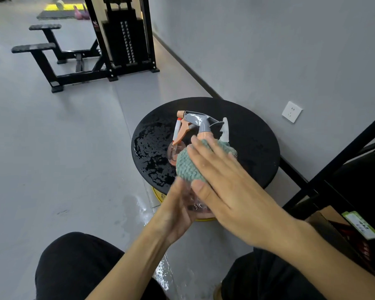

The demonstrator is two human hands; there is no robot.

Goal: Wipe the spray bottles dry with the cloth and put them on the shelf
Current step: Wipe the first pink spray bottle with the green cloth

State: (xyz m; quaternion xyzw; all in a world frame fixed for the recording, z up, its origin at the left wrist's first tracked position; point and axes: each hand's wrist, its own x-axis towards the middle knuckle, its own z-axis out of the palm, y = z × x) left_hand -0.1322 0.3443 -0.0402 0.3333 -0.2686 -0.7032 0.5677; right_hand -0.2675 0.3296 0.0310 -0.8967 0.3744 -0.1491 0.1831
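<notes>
While the round black table point(258, 135) by the wall lies wet with water beads on its left half, the left hand point(178, 211) grips the base of a clear pink spray bottle point(200, 124) above it, and the right hand point(232, 191), fingers straight, presses a green cloth point(187, 165) flat against its body.
</notes>
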